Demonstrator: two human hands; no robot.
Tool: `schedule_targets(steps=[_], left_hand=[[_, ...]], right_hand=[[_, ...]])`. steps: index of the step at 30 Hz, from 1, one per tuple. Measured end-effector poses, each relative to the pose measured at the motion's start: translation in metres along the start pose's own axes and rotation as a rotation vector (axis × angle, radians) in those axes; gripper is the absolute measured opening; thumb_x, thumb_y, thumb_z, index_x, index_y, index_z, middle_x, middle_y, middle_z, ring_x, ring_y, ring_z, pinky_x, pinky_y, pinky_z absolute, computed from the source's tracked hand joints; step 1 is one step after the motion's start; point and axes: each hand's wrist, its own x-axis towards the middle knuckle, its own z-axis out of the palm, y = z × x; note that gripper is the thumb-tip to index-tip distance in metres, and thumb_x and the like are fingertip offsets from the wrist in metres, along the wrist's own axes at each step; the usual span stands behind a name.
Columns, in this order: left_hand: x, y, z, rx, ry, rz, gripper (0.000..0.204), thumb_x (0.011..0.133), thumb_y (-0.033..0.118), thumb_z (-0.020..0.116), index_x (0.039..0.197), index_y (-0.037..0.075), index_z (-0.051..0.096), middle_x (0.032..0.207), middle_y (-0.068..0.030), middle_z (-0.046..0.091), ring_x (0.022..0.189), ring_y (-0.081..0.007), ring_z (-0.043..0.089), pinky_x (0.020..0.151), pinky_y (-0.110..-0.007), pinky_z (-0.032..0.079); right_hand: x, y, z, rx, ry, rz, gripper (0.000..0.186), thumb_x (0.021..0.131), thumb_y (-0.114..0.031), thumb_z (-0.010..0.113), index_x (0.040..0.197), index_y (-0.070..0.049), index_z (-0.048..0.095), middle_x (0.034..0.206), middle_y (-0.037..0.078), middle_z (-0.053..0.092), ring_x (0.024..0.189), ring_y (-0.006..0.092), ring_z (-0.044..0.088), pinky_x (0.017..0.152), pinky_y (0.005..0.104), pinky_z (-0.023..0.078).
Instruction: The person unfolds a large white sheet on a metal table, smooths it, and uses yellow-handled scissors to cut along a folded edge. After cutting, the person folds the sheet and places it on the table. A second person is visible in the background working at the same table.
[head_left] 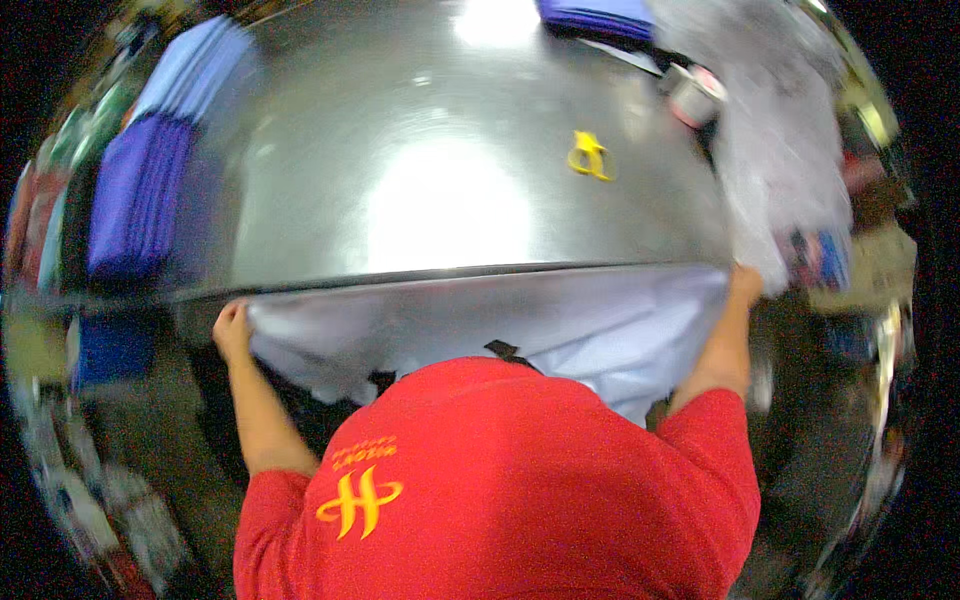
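Note:
A pale blue-grey garment (560,325) is stretched wide just below the near edge of a shiny metal table (440,190). My left hand (232,330) grips its left corner with fingers closed. My right hand (744,285) pinches its right corner at the table's edge. The cloth hangs between my arms in front of my red shirt, and its lower part is hidden behind my chest. The picture is blurred by motion.
A stack of folded purple and light blue clothes (150,170) lies at the table's left. Small yellow scissors (590,155) rest right of centre. A pile of grey-white cloth (780,150) and a tape roll (693,95) sit at the far right. Folded purple fabric (595,15) lies at the back.

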Motion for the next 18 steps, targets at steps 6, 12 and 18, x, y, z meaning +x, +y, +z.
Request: schedule_targets(steps=[6,12,18], left_hand=[[0.018,0.050,0.026,0.182,0.114,-0.045,0.027,0.077,0.039,0.062,0.094,0.020,0.070,0.089,-0.0068,0.068,0.083,-0.0258,0.064,0.072,-0.036,0.049],[0.015,0.066,0.022,0.220,0.168,-0.128,0.023,0.077,0.038,0.063,0.089,0.021,0.070,0.087,-0.0057,0.068,0.083,-0.0242,0.065,0.070,-0.037,0.050],[0.016,0.069,0.023,0.239,0.203,-0.150,0.023,0.077,0.038,0.063,0.088,0.020,0.070,0.087,-0.0049,0.068,0.083,-0.0240,0.065,0.070,-0.037,0.050]], right_hand=[[0.012,0.036,0.010,-0.046,0.066,-0.056,0.043,0.082,-0.044,0.051,0.092,-0.005,0.068,0.088,0.018,0.065,0.083,0.0366,0.062,0.072,0.0480,0.047],[-0.007,0.029,-0.020,-0.015,0.022,0.009,0.037,0.080,-0.041,0.052,0.093,-0.010,0.069,0.088,0.016,0.066,0.085,0.0355,0.062,0.074,0.0466,0.047],[-0.014,0.018,-0.028,0.073,-0.016,-0.011,0.038,0.079,-0.044,0.050,0.091,-0.013,0.070,0.083,0.013,0.067,0.080,0.0341,0.063,0.072,0.0443,0.048]])
